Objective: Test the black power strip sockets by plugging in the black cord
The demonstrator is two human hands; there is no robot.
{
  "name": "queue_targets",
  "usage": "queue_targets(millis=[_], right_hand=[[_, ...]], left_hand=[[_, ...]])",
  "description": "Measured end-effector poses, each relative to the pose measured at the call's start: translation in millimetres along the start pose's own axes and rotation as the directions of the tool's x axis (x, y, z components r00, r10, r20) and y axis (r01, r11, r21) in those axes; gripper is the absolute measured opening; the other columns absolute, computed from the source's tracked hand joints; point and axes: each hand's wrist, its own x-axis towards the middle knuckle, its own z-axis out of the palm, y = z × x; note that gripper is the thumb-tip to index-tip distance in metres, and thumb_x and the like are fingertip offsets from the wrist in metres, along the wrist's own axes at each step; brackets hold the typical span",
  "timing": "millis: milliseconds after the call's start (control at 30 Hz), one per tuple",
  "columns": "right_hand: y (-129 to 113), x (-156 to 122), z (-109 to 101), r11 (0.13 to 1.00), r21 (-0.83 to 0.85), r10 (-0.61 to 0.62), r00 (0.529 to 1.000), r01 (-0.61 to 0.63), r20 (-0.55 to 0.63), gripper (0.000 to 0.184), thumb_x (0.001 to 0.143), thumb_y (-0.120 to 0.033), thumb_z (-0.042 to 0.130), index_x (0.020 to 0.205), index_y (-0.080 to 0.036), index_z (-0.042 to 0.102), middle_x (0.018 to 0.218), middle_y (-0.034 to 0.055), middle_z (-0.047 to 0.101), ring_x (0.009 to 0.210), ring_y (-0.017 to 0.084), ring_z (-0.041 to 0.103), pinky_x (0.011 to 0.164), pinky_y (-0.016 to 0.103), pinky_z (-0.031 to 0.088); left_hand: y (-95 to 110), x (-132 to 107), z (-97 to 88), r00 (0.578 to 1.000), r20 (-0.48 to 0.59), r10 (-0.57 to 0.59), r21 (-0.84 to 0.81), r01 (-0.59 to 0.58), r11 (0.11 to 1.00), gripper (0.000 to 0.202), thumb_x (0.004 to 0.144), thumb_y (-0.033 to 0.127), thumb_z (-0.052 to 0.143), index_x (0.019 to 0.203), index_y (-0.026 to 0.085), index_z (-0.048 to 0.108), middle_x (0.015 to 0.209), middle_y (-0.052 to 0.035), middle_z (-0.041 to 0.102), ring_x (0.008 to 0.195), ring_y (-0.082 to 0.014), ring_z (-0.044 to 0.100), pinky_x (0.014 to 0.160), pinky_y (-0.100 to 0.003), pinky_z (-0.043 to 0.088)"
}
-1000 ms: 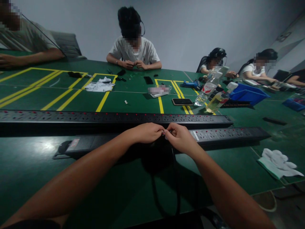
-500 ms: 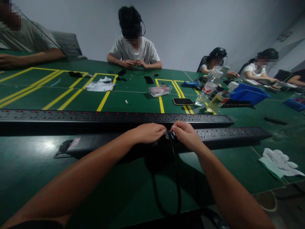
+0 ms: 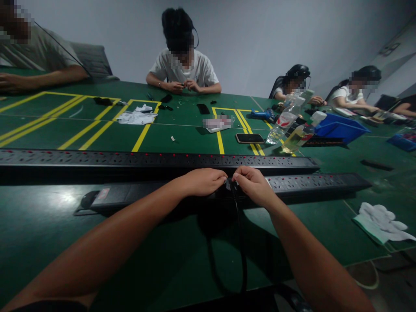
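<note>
A long black power strip [image 3: 305,183] with several sockets and red switches lies crosswise on the green table, a pale label near its left end. Over its middle, my left hand [image 3: 205,181] is closed, its fingertips pressed together beside the upper end of a black cable [image 3: 241,234]. My right hand [image 3: 251,184] pinches close by on the cable's other side. What lies between the fingers of each hand is too small and dark to make out. From there the cable hangs in a loop toward the table's front edge.
Behind lies a second power strip [image 3: 149,160]. Farther back are a phone [image 3: 249,138], a clear bottle [image 3: 282,123], a bottle of yellow liquid [image 3: 297,138] and a blue bin [image 3: 341,128]. White gloves [image 3: 381,221] lie at right. Several people sit around the table.
My right hand has shifted very slightly at the cable's upper end. My left hand and both power strips stay about where they were.
</note>
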Motion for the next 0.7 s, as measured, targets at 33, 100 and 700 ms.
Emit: queue_targets(millis=[33,100,700], right_hand=[[-0.4,0.1,-0.1,1.000,-0.005,-0.002,1.000,0.002,0.001,0.021,0.086,-0.033,0.052,0.072,-0.018,0.054,0.045,-0.0093,0.036,0.041,0.007,0.030,0.043,0.023,0.019],[-1.0,0.1,-0.2,1.000,-0.012,-0.005,1.000,0.005,-0.002,0.021,0.087,-0.033,0.052,0.073,-0.018,0.054,0.046,-0.0091,0.037,0.041,0.007,0.030,0.043,0.023,0.019],[-3.4,0.4,1.4,0.998,-0.062,-0.029,0.999,0.028,-0.016,0.021,0.086,-0.032,0.052,0.071,-0.018,0.053,0.052,-0.0067,0.039,0.047,0.008,0.034,0.046,0.023,0.023]], left_hand=[[0.0,-0.1,0.2,1.000,-0.002,-0.004,-0.002,0.004,1.000,0.038,0.097,0.040,0.030,0.106,0.022,0.063,0.108,-0.0053,0.069,0.095,-0.0193,0.063,0.082,-0.028,0.043],[0.1,-0.3,0.5,1.000,-0.005,-0.005,-0.006,0.005,1.000,0.038,0.097,0.041,0.030,0.107,0.022,0.063,0.109,-0.0051,0.069,0.096,-0.0192,0.063,0.083,-0.028,0.042],[-0.4,0.5,0.5,1.000,-0.006,0.013,0.003,-0.013,1.000,0.039,0.098,0.041,0.029,0.102,0.021,0.063,0.104,-0.0048,0.069,0.093,-0.0187,0.063,0.081,-0.028,0.043]])
